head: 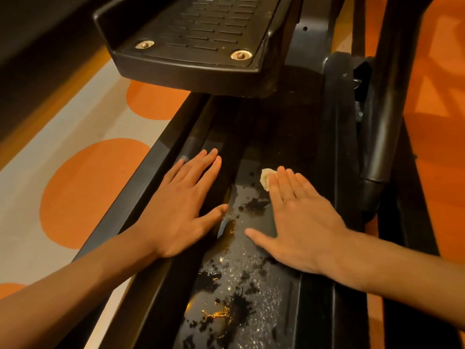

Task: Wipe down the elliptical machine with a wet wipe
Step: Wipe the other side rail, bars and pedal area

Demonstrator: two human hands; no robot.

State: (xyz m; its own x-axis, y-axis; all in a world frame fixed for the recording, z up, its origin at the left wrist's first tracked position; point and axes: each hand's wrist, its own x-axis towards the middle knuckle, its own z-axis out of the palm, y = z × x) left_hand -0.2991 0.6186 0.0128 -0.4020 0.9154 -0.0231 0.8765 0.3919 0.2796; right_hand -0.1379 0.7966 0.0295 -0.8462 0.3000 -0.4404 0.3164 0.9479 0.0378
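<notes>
Pressing down with straight, spread fingers, the right grip (302, 217) lies flat on the floor of the track channel (254, 288) and curls round nothing. The wet wipe (265, 178) is pinned under its fingertips. Only a small pale fold shows past the index finger on the far side, so I cannot tell how much of the wipe lies under the palm.

The wipe therefore sits at the far end of this grip, toward the foot pedal (201, 34) that overhangs the channel. The channel's long axis runs from the person straight away toward that pedal, and the fingers point along the same line. Most of the visible dust and dark and amber stains lie the other way, beside the wrist and nearer the person. The next stroke probably needs a pull back along the channel rather than a push ahead.

The left grip (181, 210) is also open and holds nothing. It rests flat on the inner slope of the left side rail (151, 170), across the channel and well apart from the wipe, so the right one is clearly the working one. Outside the rail is the floor (75, 137), pale with orange spots.
</notes>
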